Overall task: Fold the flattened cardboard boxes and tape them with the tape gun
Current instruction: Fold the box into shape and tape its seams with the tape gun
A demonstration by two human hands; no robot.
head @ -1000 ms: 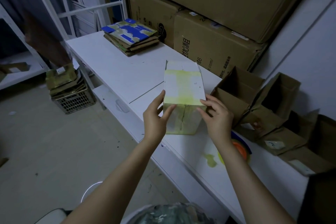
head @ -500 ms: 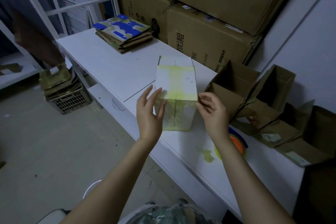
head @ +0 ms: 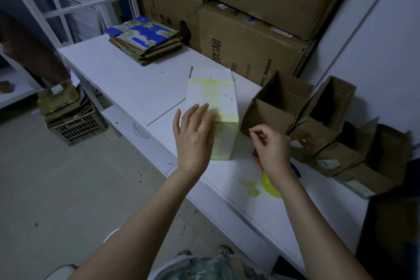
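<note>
White cardboard, blotched yellow-green, lies under my left hand (head: 195, 136): the fingers are straight and slightly spread, resting flat on the near edge of the folded box's (head: 216, 98) top face, gripping nothing. The box stands on the white table (head: 136, 84) straight in front of me, its closed top facing up, with the short flaps at its far end standing up.

My right hand (head: 271, 145) hangs just to the right of the box, apart from it, fingers loosely curled and thumb close to the forefinger; I can see nothing held between them. Under that wrist an orange, yellow and blue object (head: 269, 185) lies on the table, mostly hidden, so I cannot tell what it is.

Further right a row of brown cardboard boxes (head: 276, 109) lies tipped with the open mouths showing. At the far left end of the table sits a stack of flattened boxes (head: 145, 40), the top one printed blue. Big brown cartons (head: 250, 50) are piled behind the table. On the floor to the left, a plastic crate (head: 78, 128) carries more flattened cardboard.
</note>
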